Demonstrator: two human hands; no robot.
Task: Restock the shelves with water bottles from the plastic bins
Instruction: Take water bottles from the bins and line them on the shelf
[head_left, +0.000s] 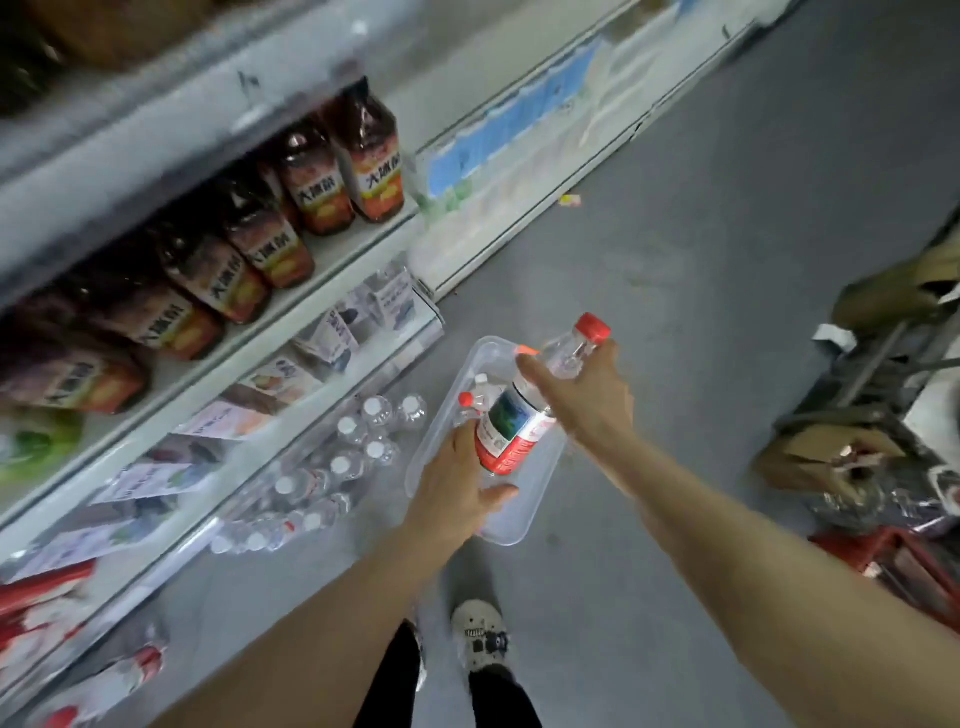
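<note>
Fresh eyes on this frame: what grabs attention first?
Dead centre, the right hand grips a red-capped water bottle above a clear plastic bin, which the left hand grips at its rim. On the left, a row of dark bottles with orange labels fills a shelf, and white-capped water bottles crowd the lowest shelf beneath.

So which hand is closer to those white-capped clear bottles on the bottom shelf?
Left. The left hand grips the clear plastic bin beside the white-capped bottles; the right hand is further right.
</note>
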